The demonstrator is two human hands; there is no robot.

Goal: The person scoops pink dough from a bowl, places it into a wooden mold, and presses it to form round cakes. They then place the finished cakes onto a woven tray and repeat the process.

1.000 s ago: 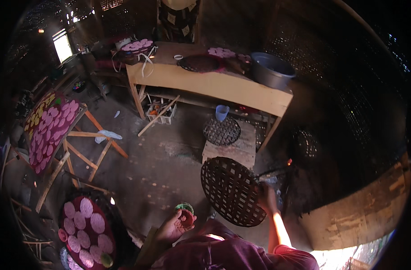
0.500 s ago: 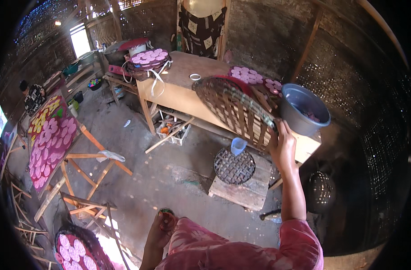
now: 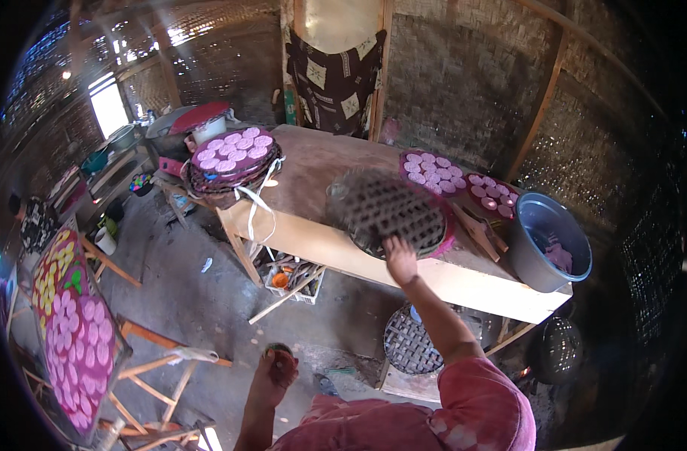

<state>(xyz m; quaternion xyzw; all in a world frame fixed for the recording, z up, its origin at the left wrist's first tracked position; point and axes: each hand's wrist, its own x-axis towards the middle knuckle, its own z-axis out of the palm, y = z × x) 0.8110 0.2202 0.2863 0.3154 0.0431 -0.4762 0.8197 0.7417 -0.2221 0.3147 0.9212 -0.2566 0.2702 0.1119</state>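
My right hand [image 3: 401, 261] is at the near rim of a round, open-weave tray [image 3: 381, 207], its fingers closed over the edge. The tray lies almost flat above the long wooden table [image 3: 306, 154], with a red-pink round sheet [image 3: 446, 239] showing under its right side. Low in front of my body, my left hand [image 3: 272, 381] is wrapped round a small, round, reddish thing with a dark greenish top [image 3: 282, 353]; its exact kind is unclear.
On the table are a tray stack topped with pink discs [image 3: 234, 154], more pink discs [image 3: 433, 171], wooden pieces [image 3: 479, 229] and a grey tub [image 3: 546, 244]. Below stands another woven tray [image 3: 411, 347]. A rack of coloured discs [image 3: 76, 338] is at left, near another person [image 3: 39, 225].
My right hand has brought the woven tray from a steep tilt down to nearly flat over the table, moving left. My left hand keeps its hold. The view has shifted.
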